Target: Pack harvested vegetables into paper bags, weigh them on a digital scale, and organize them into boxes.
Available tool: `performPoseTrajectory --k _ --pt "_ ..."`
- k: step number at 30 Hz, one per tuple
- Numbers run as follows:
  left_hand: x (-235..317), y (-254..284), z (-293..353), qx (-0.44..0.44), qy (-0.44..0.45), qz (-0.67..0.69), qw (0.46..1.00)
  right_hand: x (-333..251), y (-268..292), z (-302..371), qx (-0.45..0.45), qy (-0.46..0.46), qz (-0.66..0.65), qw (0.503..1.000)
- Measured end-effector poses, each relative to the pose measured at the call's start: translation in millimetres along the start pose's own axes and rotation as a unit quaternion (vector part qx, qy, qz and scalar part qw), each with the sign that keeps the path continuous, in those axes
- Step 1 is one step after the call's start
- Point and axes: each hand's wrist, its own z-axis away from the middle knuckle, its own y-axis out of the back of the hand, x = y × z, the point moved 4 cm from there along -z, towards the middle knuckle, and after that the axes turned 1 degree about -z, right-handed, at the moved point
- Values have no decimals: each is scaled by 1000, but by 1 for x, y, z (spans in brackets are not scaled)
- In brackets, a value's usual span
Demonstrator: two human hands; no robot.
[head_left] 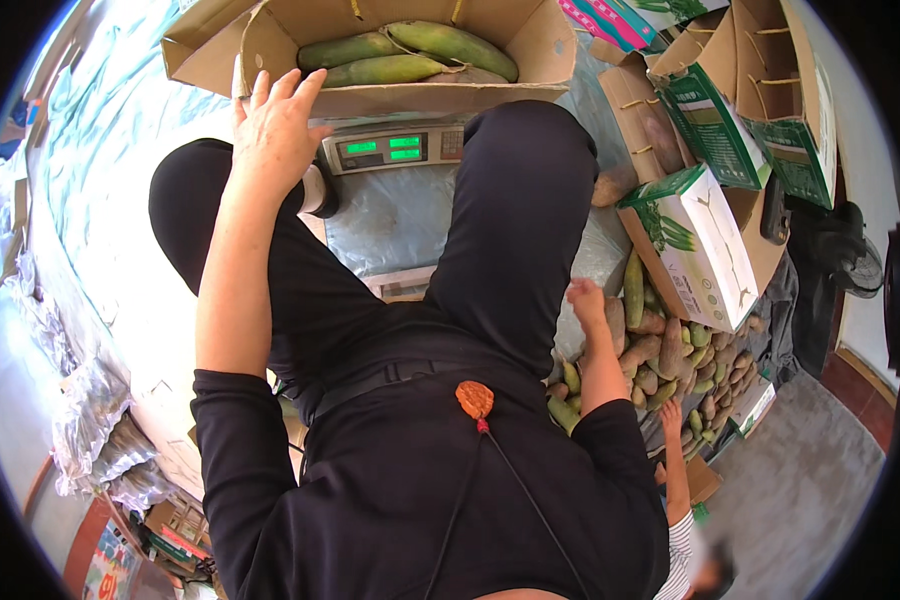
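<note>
An open cardboard box [540, 68] stands on a scale [395, 148] in front of me, with several long green radishes [385, 72] lying inside. My left hand [278, 125] is spread open, its fingertips at the box's near left edge. Beside my right thigh, my right hand [587, 302] hovers close to a pile of radishes [675, 345], some green and some coated in brown soil. Its fingers look bent and slightly blurred, and nothing shows in them.
At the right, a white and green carton [695, 245] leans by the pile, with open boxes [720, 110] beyond. Another person's arm [676, 465] reaches toward the radishes at lower right. Clear plastic bags [95, 425] lie at left.
</note>
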Motion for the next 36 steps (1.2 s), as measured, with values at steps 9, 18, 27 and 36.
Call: performPoseTrajectory --k 9,18,27,36 --pt "4 2 -2 10 -11 3 1000 55 -28 54 -50 -220 -95 970" --pt "-3 1 -1 6 -25 2 1000 53 -45 49 -39 -217 -111 969" --pt "3 -3 -6 -1 -26 0 1000 26 -22 29 -33 -193 -158 968" --pt "-10 26 -3 -12 -32 79 996 -218 105 -31 -8 127 -182 975"
